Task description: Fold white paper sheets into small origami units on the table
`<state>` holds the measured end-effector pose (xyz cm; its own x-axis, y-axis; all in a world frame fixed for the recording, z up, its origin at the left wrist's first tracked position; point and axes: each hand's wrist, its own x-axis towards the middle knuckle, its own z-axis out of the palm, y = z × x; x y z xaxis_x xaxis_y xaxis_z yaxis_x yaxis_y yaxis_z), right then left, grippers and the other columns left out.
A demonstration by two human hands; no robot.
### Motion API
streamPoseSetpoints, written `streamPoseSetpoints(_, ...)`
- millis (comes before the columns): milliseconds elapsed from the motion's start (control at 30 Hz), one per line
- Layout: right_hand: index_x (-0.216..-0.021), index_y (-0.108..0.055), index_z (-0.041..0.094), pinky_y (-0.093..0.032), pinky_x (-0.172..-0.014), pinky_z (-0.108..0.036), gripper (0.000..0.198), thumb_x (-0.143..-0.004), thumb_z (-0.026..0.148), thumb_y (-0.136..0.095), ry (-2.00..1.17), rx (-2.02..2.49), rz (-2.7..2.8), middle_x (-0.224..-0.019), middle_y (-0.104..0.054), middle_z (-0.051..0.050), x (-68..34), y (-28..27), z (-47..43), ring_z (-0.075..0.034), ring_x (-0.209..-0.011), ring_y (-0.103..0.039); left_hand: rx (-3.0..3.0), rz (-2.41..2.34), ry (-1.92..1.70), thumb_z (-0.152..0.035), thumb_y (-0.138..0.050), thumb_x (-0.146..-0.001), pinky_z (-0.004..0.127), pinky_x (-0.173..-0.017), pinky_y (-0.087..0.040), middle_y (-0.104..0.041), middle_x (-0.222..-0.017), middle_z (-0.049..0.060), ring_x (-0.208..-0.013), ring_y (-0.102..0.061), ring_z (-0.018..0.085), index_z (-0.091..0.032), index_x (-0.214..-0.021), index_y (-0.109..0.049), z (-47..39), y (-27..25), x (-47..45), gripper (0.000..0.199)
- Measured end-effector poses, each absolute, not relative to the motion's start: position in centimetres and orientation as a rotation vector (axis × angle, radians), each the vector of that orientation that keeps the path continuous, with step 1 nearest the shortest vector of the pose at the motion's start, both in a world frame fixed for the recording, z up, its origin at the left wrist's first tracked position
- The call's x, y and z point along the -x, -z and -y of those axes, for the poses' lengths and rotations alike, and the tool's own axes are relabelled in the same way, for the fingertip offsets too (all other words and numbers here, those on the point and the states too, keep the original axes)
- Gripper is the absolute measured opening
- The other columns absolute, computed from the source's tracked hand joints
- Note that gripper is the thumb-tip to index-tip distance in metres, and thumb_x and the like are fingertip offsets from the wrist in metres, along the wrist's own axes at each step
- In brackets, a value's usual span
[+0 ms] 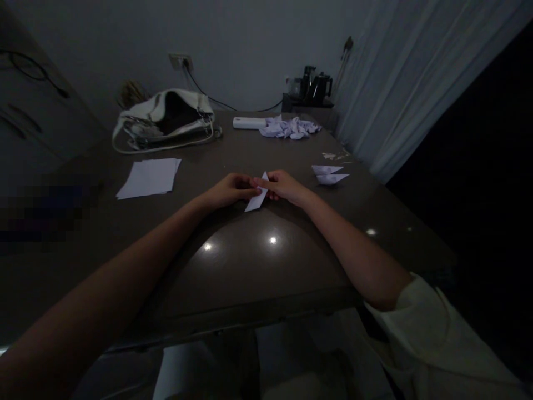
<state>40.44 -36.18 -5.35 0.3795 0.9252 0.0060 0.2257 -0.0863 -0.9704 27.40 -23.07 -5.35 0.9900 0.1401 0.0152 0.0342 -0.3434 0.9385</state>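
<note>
A small piece of folded white paper [255,203] is held between my two hands, tilted over the middle of the table. My left hand [231,190] pinches its left edge with thumb and fingers. From the other side my right hand [285,186] grips it, thumb lying across its upper part. The fingers hide some of the folds. To the right lies a folded paper boat shape [331,174] with two pointed halves. A stack of flat white paper sheets [149,178] rests on the left of the table.
On the brown table [241,266], a white handbag [166,119] stands at the back left. A white box-like bar [249,123] and a heap of crumpled or folded papers [290,128] lie at the back. Beyond are a black kettle [320,89] and a pale curtain [395,72].
</note>
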Motion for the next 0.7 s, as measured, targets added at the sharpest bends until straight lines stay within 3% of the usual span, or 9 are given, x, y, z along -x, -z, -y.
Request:
streamPoseSetpoints(133, -0.063, -0.055, 0.015, -0.029, -0.033, -0.015, 0.039, -0.092, 0.041, -0.058, -0.842, 1.572, 1.048, -0.045, -0.049, 0.005, -40.38, 5.30, 36.18, -0.005, -0.037, -0.043, -1.946, -0.155, -0.130, -0.045, -0.071, -0.071, 0.019, -0.049, -0.033, -0.057, -0.066, -0.002, -0.053, -0.048, 0.008, -0.013, -0.078, -0.061, 22.97, 5.40, -27.44, 0.034)
streamPoseSetpoints(333, -0.060, -0.050, 0.017, -0.027, -0.037, -0.017, 0.043, -0.091, 0.048, -0.056, -0.641, 1.541, 0.979, -0.047, -0.044, 0.006, -39.94, 4.97, 36.04, -0.005, -0.038, -0.038, -2.001, -0.147, -0.148, -0.052, -0.062, -0.078, 0.020, -0.045, -0.028, -0.050, -0.058, -0.003, -0.049, -0.042, 0.008, -0.014, -0.072, -0.058, 23.59, 4.82, -27.04, 0.038)
streamPoseSetpoints(467, -0.055, -0.046, 0.018, -0.027, -0.040, -0.020, 0.052, -0.091, 0.055, -0.050, -0.542, 1.568, 0.954, -0.048, -0.044, 0.004, -40.27, 5.12, 35.86, -0.008, -0.042, -0.040, -2.035, -0.110, -0.177, -0.049, -0.062, -0.079, 0.019, -0.048, -0.029, -0.048, -0.057, -0.004, -0.052, -0.043, 0.008, -0.015, -0.067, -0.055, 23.89, 4.64, -26.95, 0.037)
streamPoseSetpoints(700, -0.049, -0.042, 0.018, -0.029, -0.045, -0.021, 0.056, -0.093, 0.052, -0.048, -0.431, 1.574, 1.036, -0.046, -0.040, 0.004, -40.62, 5.86, 35.22, -0.008, -0.043, -0.039, -2.056, -0.056, -0.180, -0.051, -0.056, -0.084, 0.019, -0.048, -0.032, -0.051, -0.061, -0.003, -0.053, -0.044, 0.008, -0.015, -0.073, -0.058, 23.88, 5.03, -27.11, 0.037)
